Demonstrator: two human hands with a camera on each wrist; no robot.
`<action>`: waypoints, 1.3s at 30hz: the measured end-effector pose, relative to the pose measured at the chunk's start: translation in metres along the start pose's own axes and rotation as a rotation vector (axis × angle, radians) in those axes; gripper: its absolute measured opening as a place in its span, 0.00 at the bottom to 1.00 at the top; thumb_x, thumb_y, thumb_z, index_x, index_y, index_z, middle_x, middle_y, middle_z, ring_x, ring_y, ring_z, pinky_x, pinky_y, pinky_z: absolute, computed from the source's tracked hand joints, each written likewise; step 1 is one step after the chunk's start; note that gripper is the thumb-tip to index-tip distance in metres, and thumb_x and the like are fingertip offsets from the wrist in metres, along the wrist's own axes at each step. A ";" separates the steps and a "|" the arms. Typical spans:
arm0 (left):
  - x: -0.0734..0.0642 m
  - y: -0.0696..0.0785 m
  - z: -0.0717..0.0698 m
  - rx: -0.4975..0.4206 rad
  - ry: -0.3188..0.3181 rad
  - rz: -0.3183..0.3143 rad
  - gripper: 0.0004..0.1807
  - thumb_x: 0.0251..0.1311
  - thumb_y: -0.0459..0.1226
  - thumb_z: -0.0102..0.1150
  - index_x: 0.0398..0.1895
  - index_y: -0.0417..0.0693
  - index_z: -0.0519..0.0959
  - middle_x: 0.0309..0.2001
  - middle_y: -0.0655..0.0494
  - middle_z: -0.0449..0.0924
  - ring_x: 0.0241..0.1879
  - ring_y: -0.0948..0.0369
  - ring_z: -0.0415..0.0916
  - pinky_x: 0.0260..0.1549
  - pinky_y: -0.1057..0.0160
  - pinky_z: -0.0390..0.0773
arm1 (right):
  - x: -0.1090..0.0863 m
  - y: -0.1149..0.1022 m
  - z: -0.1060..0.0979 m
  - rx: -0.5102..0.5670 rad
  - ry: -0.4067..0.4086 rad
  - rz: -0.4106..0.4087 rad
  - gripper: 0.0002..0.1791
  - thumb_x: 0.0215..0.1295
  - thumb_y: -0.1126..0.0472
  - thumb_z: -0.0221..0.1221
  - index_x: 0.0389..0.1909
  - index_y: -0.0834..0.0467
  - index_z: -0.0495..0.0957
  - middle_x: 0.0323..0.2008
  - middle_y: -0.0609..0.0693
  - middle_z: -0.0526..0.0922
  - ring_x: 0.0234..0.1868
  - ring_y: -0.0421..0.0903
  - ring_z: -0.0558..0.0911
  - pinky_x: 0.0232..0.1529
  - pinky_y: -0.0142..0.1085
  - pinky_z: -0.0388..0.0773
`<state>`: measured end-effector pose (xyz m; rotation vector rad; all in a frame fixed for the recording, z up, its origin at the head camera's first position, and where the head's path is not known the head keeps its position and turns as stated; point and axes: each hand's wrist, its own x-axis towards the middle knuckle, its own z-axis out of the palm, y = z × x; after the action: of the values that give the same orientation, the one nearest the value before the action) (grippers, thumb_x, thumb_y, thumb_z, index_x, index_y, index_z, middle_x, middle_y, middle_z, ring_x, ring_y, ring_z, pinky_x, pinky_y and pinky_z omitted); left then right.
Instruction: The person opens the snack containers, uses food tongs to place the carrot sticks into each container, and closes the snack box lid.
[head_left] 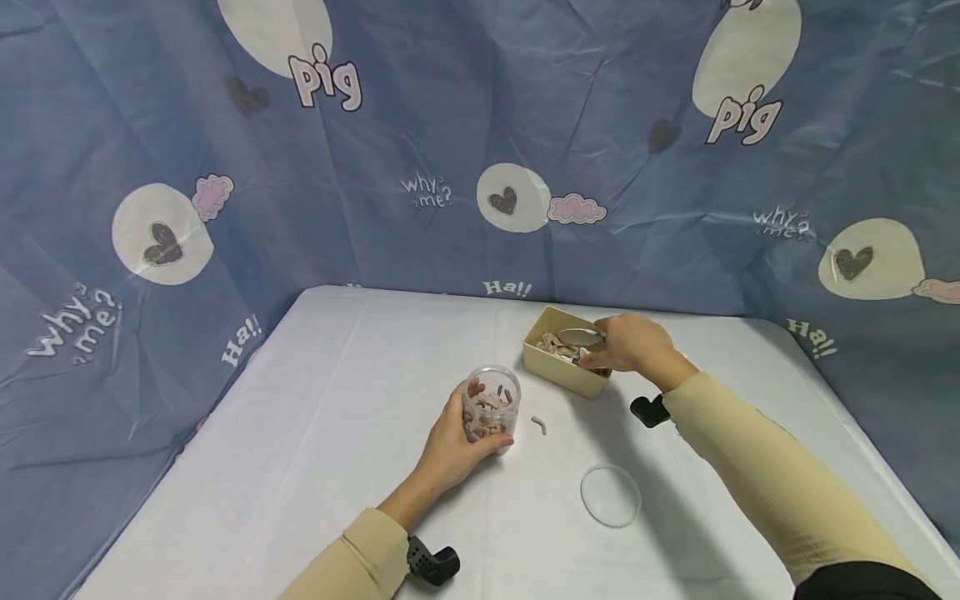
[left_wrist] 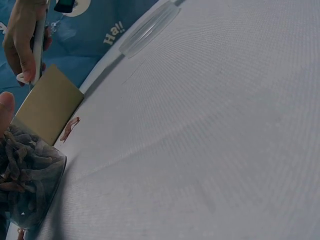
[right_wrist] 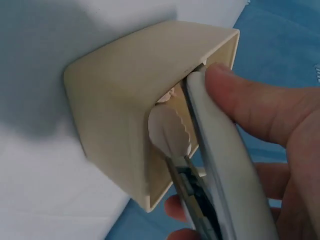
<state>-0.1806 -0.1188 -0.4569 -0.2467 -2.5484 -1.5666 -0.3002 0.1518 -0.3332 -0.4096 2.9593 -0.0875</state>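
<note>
My left hand grips a clear plastic jar partly filled with small pinkish-brown curled pieces. In the head view my right hand is over a cream rectangular box that has more such pieces in it. The right wrist view shows that hand holding tongs with pale handles and a scalloped metal end. That end reaches inside the box's rim. Whether the tongs pinch a piece is hidden.
One loose curled piece lies on the white tablecloth between jar and box. Nearer me is a round clear lid, lying flat. A blue printed cloth hangs behind the table.
</note>
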 end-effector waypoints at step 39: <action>-0.001 0.001 0.000 0.028 0.007 -0.013 0.51 0.50 0.52 0.74 0.73 0.48 0.57 0.69 0.50 0.67 0.67 0.49 0.68 0.66 0.43 0.68 | -0.011 0.012 0.005 0.195 0.216 0.004 0.26 0.65 0.44 0.62 0.56 0.59 0.79 0.40 0.58 0.86 0.40 0.55 0.83 0.35 0.49 0.79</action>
<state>-0.1790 -0.1182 -0.4559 -0.2220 -2.5697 -1.5328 -0.2922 0.1662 -0.3375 -0.3892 3.1207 -0.4428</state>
